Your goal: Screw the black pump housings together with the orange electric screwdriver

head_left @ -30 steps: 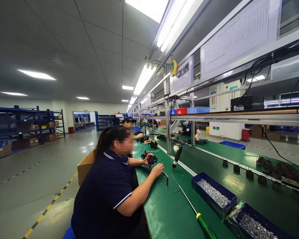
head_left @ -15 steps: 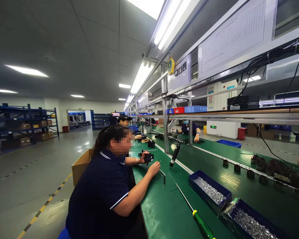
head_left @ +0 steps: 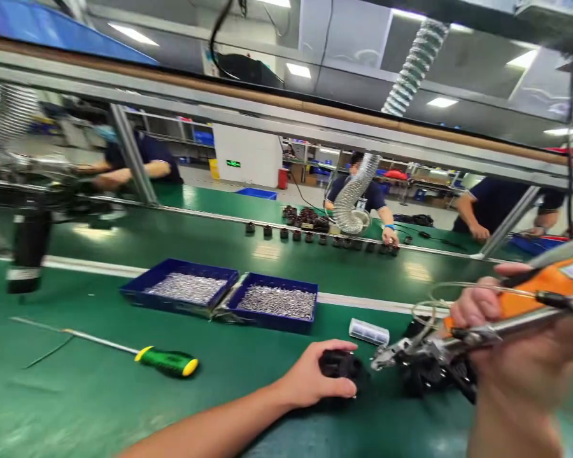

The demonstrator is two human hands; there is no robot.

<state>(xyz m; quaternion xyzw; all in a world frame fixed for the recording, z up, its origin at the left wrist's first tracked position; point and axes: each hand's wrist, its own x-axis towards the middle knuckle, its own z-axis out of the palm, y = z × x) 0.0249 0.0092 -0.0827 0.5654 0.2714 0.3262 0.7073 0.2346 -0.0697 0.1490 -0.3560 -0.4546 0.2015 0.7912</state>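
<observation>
At lower centre of the frame, the left hand (head_left: 315,378) curls its fingers over a black part (head_left: 340,367) resting on the green bench (head_left: 100,401), forearm stretched in from the bottom edge. At right, the right hand (head_left: 516,356) is clenched round an orange tool (head_left: 530,305), its metal tip just beside the part.

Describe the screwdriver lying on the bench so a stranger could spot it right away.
Start at the green bench and find the two blue trays of screws. In front of the left one lies the screwdriver, alone. Its green and yellow handle and long thin shaft set it apart.

Bright overhead ceiling lights (head_left: 298,70), glare on green bench (head_left: 267,251), motion blur, edge distortion
</observation>
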